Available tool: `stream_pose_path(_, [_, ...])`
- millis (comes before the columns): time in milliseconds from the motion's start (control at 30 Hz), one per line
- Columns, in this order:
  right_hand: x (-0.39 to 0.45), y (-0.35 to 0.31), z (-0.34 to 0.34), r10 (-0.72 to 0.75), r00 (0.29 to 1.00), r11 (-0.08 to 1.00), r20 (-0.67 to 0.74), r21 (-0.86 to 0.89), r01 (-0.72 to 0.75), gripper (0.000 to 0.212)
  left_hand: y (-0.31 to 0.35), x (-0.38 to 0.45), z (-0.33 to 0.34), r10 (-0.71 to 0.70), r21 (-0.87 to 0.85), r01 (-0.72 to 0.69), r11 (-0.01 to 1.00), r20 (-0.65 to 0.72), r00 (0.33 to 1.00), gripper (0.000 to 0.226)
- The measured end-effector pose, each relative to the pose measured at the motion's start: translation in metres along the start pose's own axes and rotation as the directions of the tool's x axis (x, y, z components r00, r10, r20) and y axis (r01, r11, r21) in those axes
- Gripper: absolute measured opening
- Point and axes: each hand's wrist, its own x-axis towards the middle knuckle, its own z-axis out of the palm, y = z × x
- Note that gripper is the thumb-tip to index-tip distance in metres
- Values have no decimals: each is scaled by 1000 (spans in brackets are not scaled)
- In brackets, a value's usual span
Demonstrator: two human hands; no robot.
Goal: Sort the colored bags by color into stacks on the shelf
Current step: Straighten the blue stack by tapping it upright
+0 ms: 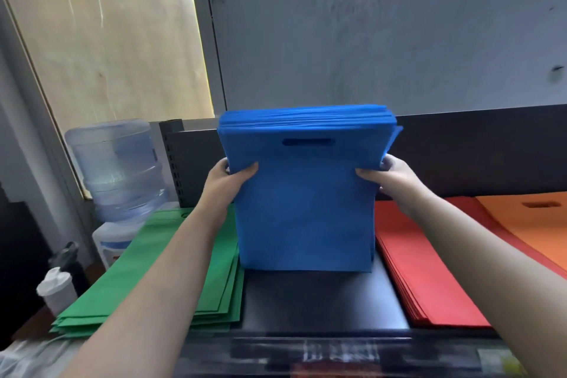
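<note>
Blue fabric bags, a thick upright bundle, clamped between both hands, left hand and right hand, over the black shelf.

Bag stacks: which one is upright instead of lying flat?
The blue stack, held on edge between the left hand and right hand. The green, red and orange stacks lie flat.

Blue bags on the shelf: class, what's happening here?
A person holds a bundle of blue bags upright, left hand and right hand gripping its sides, its bottom edge on the bare black shelf. A green stack lies flat to its left, red and orange stacks to its right.
</note>
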Motion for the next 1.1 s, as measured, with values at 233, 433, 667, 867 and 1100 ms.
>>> stream_pose_path(233, [0,-19,16,-229,942,972,-246,-10,234,32,15,-4,23,236,9,-237,971,-125,964,15])
stream_pose_path(433, [6,-17,10,-134,980,991,-149,-14,133,34,11,-3,23,216,-7,-220,976,-153,964,24])
stream_pose_path(667, [-22,23,7,-186,953,982,-240,-71,174,33,-18,-23,20,169,48,-164,985,-126,977,21])
stream_pose_path(867, [-20,-3,8,-255,937,963,-239,-147,225,30,-12,-26,24,286,102,-272,957,-179,941,23])
stream_pose_path(1100, [-44,35,15,-147,964,989,-221,-52,139,61,-35,-46,24,239,149,-215,965,-167,957,31])
